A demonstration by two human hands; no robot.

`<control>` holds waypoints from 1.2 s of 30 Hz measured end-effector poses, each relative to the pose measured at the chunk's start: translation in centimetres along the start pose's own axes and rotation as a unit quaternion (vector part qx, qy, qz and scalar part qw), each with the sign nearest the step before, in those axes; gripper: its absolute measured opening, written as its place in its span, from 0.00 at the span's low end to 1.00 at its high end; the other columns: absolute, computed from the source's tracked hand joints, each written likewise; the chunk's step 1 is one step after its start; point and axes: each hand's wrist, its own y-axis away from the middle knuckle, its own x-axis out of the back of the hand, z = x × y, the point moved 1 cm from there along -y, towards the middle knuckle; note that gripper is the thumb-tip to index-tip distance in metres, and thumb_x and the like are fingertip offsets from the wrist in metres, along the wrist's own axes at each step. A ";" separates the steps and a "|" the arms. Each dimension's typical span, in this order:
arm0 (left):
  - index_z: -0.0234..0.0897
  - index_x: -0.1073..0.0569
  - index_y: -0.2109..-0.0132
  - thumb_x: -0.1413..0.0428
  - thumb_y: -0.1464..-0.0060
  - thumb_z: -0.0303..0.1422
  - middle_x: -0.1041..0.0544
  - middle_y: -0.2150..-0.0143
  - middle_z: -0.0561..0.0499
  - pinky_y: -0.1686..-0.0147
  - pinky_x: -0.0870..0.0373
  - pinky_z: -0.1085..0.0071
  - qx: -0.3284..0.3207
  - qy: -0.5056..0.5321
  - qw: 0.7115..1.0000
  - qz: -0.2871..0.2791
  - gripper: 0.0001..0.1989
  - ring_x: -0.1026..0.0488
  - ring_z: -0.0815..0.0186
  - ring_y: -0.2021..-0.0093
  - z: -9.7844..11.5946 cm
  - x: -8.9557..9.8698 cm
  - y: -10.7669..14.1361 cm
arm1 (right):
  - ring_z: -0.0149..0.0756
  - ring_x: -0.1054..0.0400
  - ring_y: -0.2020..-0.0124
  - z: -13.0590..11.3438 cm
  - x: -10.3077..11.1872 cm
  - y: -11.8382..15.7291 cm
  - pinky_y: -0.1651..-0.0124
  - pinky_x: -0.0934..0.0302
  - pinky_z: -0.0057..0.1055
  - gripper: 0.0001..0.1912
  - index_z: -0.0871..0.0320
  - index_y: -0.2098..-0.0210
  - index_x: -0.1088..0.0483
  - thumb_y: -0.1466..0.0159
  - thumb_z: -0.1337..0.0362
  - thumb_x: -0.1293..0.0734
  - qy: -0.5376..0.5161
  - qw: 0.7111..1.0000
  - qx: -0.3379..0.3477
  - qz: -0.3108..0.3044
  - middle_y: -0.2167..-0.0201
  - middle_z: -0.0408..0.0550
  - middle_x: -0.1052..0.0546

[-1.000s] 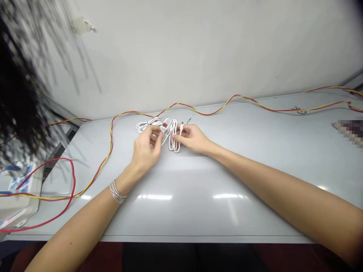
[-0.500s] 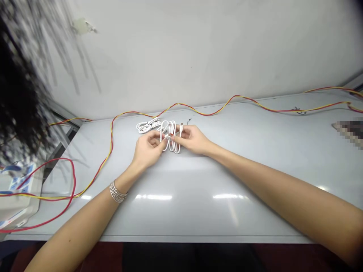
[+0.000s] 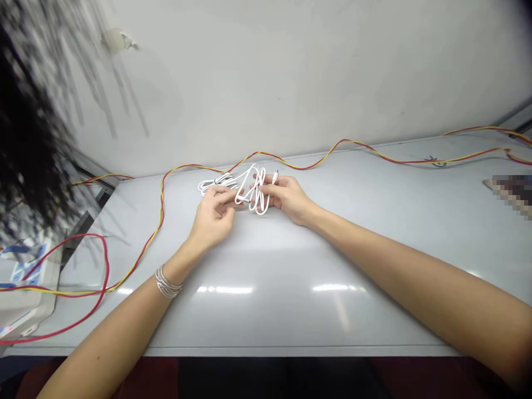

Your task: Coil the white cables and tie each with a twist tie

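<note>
A coiled white USB cable [image 3: 260, 200] is pinched between the thumb and fingers of my right hand [image 3: 290, 198]. One of its plugs [image 3: 275, 177] sticks up beside my right fingers, and another end hangs at the left of the loops. My left hand [image 3: 215, 215] is just left of the coil, its fingers stretched and the thumb apart from them. Its fingertips are close to the loops; whether they touch is unclear. Behind my left hand lies a second bundled white cable [image 3: 216, 182] with a dark tie, partly covered by the fingers.
A twisted red and yellow wire [image 3: 307, 167] runs along the back of the grey table [image 3: 266, 321] by the wall. At the left are a power strip [image 3: 31, 266] and a red wire loop [image 3: 107, 260]. A blurred object [image 3: 513, 191] lies far right. Dark strands hang upper left.
My left thumb and fingers have come off the coil and spread. My right hand has moved slightly right with the cable, and its loops have turned and loosened.
</note>
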 end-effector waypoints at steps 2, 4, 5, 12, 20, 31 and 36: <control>0.40 0.19 0.52 0.42 0.47 0.29 0.29 0.55 0.44 0.59 0.20 0.65 -0.029 -0.071 0.997 0.020 0.15 0.25 0.63 0.57 -0.1 0.1 0.1 | 0.34 0.28 0.71 -0.1 0.0 0.0 0.66 0.29 0.33 0.06 0.60 0.69 0.28 0.45 0.65 0.29 -0.003 1.000 -0.007 -0.003 0.68 0.48 0.22; 0.41 0.18 0.52 0.41 0.44 0.32 0.27 0.59 0.46 0.64 0.23 0.67 -0.050 -0.146 0.987 0.033 0.13 0.26 0.66 0.64 0.1 0.3 0.2 | 0.34 0.28 0.70 -0.1 0.0 0.0 0.67 0.30 0.32 0.06 0.60 0.69 0.28 0.45 0.65 0.29 0.001 1.000 -0.008 -0.006 0.68 0.48 0.22; 0.42 0.18 0.54 0.41 0.43 0.33 0.25 0.62 0.47 0.66 0.25 0.69 -0.055 -0.176 0.982 0.040 0.12 0.28 0.68 0.68 0.2 0.4 0.2 | 0.34 0.29 0.71 -0.1 0.0 0.0 0.68 0.30 0.32 0.06 0.60 0.68 0.28 0.45 0.65 0.29 0.003 1.000 -0.007 -0.007 0.69 0.47 0.23; 0.35 0.21 0.56 0.38 0.45 0.42 0.22 0.73 0.52 0.75 0.32 0.72 0.071 -0.068 0.989 0.113 0.16 0.30 0.70 0.77 0.5 0.6 -0.3 | 0.32 0.32 0.74 0.0 -0.3 0.4 0.68 0.35 0.31 0.11 0.60 0.63 0.28 0.43 0.62 0.29 0.075 0.995 0.033 -0.050 0.73 0.43 0.26; 0.35 0.19 0.61 0.37 0.47 0.42 0.21 0.64 0.47 0.73 0.20 0.68 0.117 0.060 0.991 0.013 0.15 0.25 0.69 0.74 -0.5 -0.5 -0.3 | 0.35 0.30 0.61 1.0 -0.4 0.5 0.55 0.33 0.34 0.11 0.58 0.59 0.28 0.39 0.60 0.31 0.210 0.965 0.140 -0.067 0.56 0.51 0.25; 0.32 0.27 0.56 0.35 0.52 0.35 0.20 0.65 0.46 0.67 0.21 0.69 0.117 0.113 0.986 -0.020 0.18 0.21 0.64 0.67 0.1 -1.0 -0.2 | 0.39 0.33 0.58 1.2 -0.5 0.9 0.56 0.34 0.37 0.07 0.59 0.59 0.30 0.34 0.65 0.38 0.390 0.895 0.204 -0.073 0.58 0.53 0.32; 0.36 0.32 0.55 0.37 0.49 0.36 0.21 0.65 0.48 0.69 0.21 0.70 0.100 0.120 0.987 0.033 0.17 0.22 0.65 0.67 -0.1 -1.1 0.0 | 0.37 0.36 0.62 1.4 -0.6 0.9 0.56 0.36 0.36 0.06 0.58 0.59 0.33 0.33 0.68 0.41 0.462 0.864 0.191 -0.055 0.62 0.50 0.33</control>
